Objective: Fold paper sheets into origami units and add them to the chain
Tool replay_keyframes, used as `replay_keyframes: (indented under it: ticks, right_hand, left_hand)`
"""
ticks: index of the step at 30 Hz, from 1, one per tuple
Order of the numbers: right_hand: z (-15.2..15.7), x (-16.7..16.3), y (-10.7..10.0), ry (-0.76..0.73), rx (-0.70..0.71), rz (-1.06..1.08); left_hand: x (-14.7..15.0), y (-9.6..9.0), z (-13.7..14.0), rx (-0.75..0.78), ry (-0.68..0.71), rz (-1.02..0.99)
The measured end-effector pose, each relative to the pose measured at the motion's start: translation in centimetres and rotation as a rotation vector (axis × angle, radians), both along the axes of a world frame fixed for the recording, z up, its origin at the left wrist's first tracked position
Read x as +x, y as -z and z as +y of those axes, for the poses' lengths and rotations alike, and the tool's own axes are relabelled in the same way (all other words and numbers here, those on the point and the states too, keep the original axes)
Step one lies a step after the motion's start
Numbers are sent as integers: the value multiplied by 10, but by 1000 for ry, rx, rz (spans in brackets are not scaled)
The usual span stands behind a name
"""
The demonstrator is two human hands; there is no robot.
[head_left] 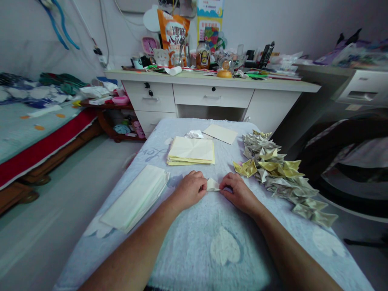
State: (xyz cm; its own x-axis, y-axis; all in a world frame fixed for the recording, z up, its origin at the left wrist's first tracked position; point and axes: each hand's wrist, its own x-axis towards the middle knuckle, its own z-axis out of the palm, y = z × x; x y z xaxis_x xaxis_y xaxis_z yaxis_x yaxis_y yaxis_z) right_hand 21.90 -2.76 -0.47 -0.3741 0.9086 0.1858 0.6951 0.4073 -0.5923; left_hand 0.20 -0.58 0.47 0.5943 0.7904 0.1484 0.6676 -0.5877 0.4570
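Low table under a pale blue cloth [182, 246] fills the foreground; heart shapes in the print. White desk [194, 93] beyond its far end, top crowded with small goods. Washing machine [363, 83] at right, bed [30, 125] at left.

On the cloth, right side: long heap of folded paper shapes [279, 184], mostly greyish white with several yellow ones, running from the far edge toward the near right corner. Left side: bundle of long pale sheets [136, 198], lying aslant. Beyond the hands, near the middle: squarish paper stack [191, 150], cream on top, yellow at the edges. Behind it to the right, a flat cream sheet [220, 133], lying askew.

Left hand [192, 188]: fingers curled in, thumb and forefinger closed at the left end of the workpiece. Right hand [236, 190]: thumb and forefinger pinching the right end; palm turned down. Narrow gap between the hands.

Yellow folded piece [247, 167] at the heap's left edge, near the right hand. Crumpled white scrap [194, 134] just behind the stack.

Smallest: the workpiece, a small folded paper [212, 185], pale, spanning the gap between both hands, nearer than the stack. Fold details too small to read.
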Motion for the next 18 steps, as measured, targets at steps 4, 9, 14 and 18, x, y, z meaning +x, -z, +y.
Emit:
replay_keyframes:
  ticks: [4,9,14,18]
  right_hand:
    - [3,1,1,19,-21,30]
    - [3,-2,3,70,-5,-9]
    - [2,-8,4,169,6,-113]
    - [2,-12,4,216,-3,-171]
  left_hand:
    - [-2,-1,2,-80,-14,-19]
    - [-2,-2,2,-109,-56,-3]
    - [0,-1,-1,-76,-130,62]
    - [1,0,-1,-70,-176,87]
